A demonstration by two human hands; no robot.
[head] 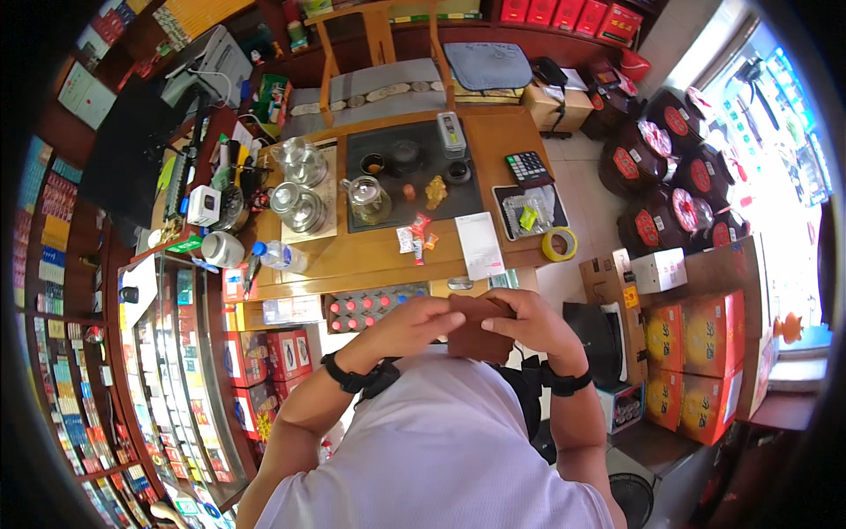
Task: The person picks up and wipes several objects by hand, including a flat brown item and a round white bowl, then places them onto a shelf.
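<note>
My left hand (423, 323) and my right hand (527, 322) grip a flat brown item (479, 334), perhaps leather, from both sides in front of my shirt. Both thumbs rest on its near face; most fingers are hidden behind it. Just beyond it lies the edge of a wooden tea table (363, 279). On that table are a paper sheet (480, 246), small wrapped sweets (418, 239), a roll of yellow tape (559, 244) and a dark tea tray (416, 135) with a glass teapot (369, 200) on it.
Glass pots (297, 208) and a blue-capped bottle (277, 256) stand at the table's left. A glass display case (192, 370) is on the left. Dark jars (634, 159), red-orange boxes (714, 337) and a black fan (630, 500) are on the right. A wooden chair (380, 82) stands beyond the table.
</note>
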